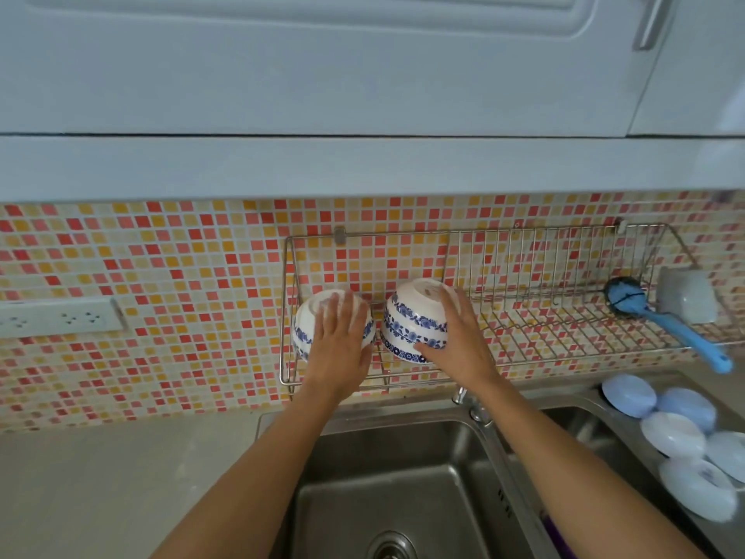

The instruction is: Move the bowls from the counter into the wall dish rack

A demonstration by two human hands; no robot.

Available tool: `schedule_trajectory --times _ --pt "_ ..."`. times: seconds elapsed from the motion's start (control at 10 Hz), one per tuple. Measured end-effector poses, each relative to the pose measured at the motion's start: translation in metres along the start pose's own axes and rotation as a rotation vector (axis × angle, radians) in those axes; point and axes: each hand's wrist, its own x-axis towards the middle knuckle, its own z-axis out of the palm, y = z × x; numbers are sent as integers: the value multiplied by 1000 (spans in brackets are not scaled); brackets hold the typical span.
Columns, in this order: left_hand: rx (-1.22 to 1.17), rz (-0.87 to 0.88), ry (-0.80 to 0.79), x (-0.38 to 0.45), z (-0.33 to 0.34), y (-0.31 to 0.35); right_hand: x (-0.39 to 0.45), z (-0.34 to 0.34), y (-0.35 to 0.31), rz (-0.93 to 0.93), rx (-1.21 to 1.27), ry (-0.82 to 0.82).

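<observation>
Around the rack: I've got a wire dish rack (524, 300) hung on the mosaic tile wall (181, 276), right under the pale cupboards (322, 74).
Right end of rack: a blue brush (669, 322) lies there with its handle poking out past the front rail, and a grey cup (687, 300) sits just beside it.
Below: a steel double sink (403, 478) with the tap (467, 401) rising between the basins, close under my right wrist.
Far right: a cluster of pale blue and white dishes (681, 433) stacked at the sink's edge, well apart from my hands.
Left wall: a white socket strip (60, 316), nowhere near the action.
In the way: nothing sits between my hands and the rack; the rack's front rail runs just under both wrists.
Left bowl (310, 328): blue and white, upside down and tilted, sitting in the left end of the rack.
Left hand (338, 340): laid flat over that bowl's base and side, fingers straight and together, pressing rather than gripping.
Right bowl (411, 320): same pattern, also upturned and tilted, just beside the first one, the two nearly touching.
Right hand (455, 332): spread across this bowl's right side, fingers stretched up to the foot, thumb reaching along the lower rim. I can't tell whether it carries the bowl's weight or only steadies it.
Both arms: reaching up over the sink from the bottom of my view.
</observation>
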Motion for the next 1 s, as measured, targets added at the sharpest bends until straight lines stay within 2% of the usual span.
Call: schedule_trajectory --times 0.1,0.2,0.3,0.5,0.8,0.9,1.0 --pt "-100 178 -68 31 -9 21 1 1 -1 140 54 10" --pt "-129 230 -229 55 -11 33 4 3 2 125 30 -17" --pt "-104 250 -289 66 -6 36 5 5 6 81 23 -3" --pt "-188 227 -273 72 1 31 5 10 7 58 -18 -8" --pt "-175 231 -248 59 2 29 5 12 7 76 -57 -13" --pt "-154 227 -195 43 -5 24 2 7 2 117 -93 -27" --pt "-185 146 -132 29 -27 9 -7 1 0 163 -136 -93"
